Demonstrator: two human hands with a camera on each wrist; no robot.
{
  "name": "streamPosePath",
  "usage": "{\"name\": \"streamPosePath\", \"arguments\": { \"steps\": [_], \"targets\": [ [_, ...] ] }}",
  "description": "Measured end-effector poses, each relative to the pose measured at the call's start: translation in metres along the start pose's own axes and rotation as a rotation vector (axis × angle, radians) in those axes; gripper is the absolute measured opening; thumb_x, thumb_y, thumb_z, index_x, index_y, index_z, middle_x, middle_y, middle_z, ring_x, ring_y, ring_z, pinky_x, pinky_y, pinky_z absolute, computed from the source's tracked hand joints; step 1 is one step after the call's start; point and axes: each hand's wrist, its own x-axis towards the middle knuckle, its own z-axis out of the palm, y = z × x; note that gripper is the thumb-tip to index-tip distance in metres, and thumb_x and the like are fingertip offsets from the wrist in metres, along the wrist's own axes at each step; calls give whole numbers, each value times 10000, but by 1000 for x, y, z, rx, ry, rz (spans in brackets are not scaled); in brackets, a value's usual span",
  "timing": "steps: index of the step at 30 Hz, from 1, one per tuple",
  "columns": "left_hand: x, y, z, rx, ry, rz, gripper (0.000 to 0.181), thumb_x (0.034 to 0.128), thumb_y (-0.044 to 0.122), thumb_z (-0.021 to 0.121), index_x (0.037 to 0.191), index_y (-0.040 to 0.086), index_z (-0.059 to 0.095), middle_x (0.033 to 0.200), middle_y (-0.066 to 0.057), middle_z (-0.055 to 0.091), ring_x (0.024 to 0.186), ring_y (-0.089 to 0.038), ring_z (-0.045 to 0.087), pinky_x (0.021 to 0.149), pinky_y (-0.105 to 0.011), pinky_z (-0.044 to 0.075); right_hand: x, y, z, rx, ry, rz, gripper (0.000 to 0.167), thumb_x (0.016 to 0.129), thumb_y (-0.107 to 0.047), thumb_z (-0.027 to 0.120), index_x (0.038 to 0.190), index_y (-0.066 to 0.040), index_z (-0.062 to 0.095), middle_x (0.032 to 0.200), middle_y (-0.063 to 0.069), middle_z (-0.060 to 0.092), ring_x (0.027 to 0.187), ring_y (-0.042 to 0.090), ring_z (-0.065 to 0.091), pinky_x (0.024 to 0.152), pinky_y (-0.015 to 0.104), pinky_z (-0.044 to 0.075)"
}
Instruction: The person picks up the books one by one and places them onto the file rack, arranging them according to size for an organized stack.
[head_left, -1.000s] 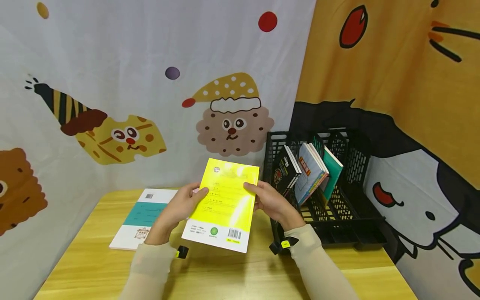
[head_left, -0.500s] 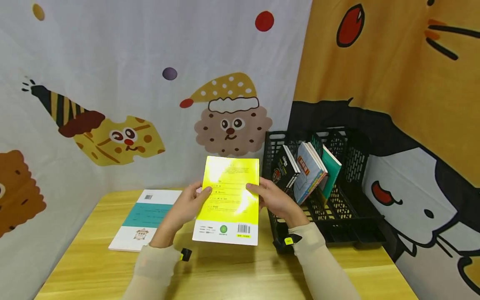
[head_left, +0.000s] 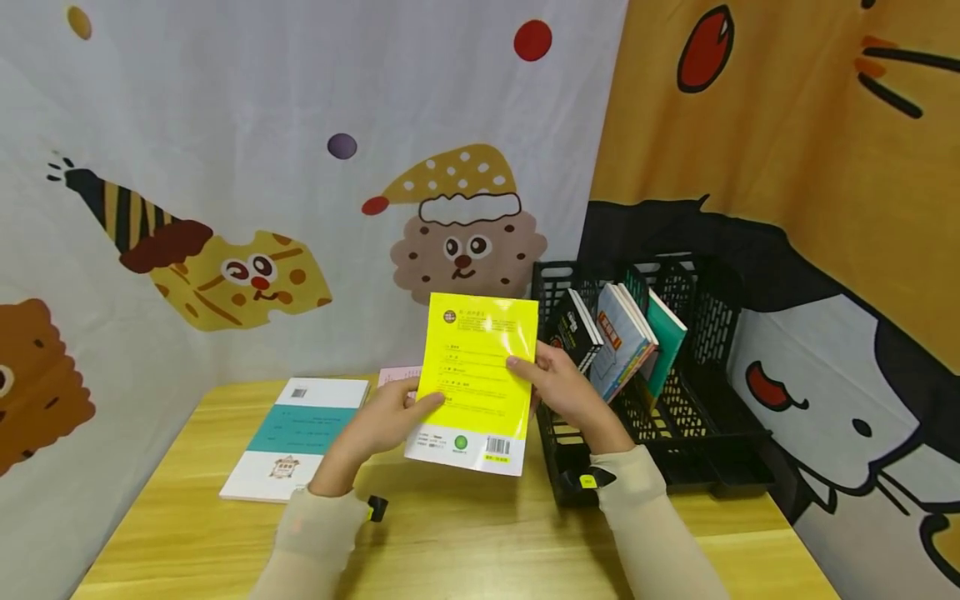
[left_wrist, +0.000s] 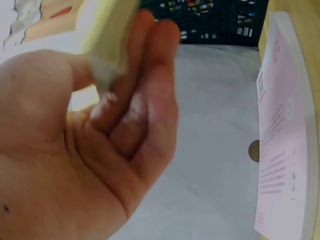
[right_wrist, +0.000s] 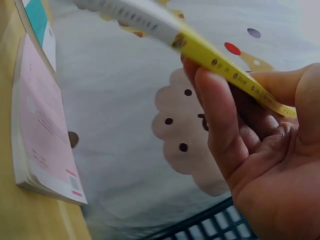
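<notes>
A yellow book point(head_left: 480, 358) with a white band and a barcode at its lower end is held up above the table in both hands. My left hand point(head_left: 390, 417) pinches its left edge, thumb on the face towards me and fingers behind. On the opposite edge my right hand point(head_left: 566, 387) grips it the same way, close to the black rack. In the right wrist view the yellow spine point(right_wrist: 225, 67) runs between thumb and fingers. Beneath and behind it a pink book point(left_wrist: 282, 135) lies on the table, mostly hidden in the head view.
A white and teal book point(head_left: 300, 429) lies flat on the wooden table point(head_left: 450, 542) at the left. To the right stands a black rack point(head_left: 667, 467) with black books point(head_left: 573, 333), pale blue books point(head_left: 618, 342) and a teal book point(head_left: 663, 346) leaning in it. A printed curtain hangs behind.
Both hands have carried the yellow book to the right and slightly up, nearer the rack. It now stands less slanted than a second ago, and more of the pink book shows behind it.
</notes>
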Motion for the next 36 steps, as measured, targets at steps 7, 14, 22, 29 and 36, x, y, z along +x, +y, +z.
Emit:
{"name": "streamPosePath", "arguments": {
  "steps": [7,14,22,29,36],
  "targets": [
    [3,2,10,75,69,-7,373,1130,480,622,1340,184,712,1027,12,832,763,-200,716,582,-252,443,-15,-19,-2,-148,30,-26,439,1167,-367,581,1555,-162,565,1170,174,825,791,348,838,554,493,647],
    [10,2,24,80,74,3,309,1143,431,613,1184,148,732,927,-7,788,693,-181,619,582,-253,461,-31,-23,-14,-207,104,-1,460,1160,-402,588,1545,-151,556,1178,168,828,805,311,843,591,556,653],
    [16,3,46,111,85,20,243,1145,334,618,1213,146,755,1027,-33,827,950,-259,777,780,-343,580,-56,-27,-47,-238,171,10,496,1151,-400,606,1550,-112,543,1211,206,817,818,318,851,610,535,667],
    [20,13,67,86,42,59,243,1157,337,591,1222,166,751,1058,-49,839,955,-300,784,777,-324,592,-88,-45,-82,-381,262,4,497,1156,-363,601,1560,-79,541,1175,231,817,766,257,838,560,474,654],
    [30,26,104,98,-41,110,382,1161,406,575,1421,148,682,1211,-105,818,893,-258,796,731,-279,581,-112,-63,-108,-501,301,25,499,1167,-360,579,1555,-50,540,1155,259,807,704,214,802,524,409,626]
  ]
}}
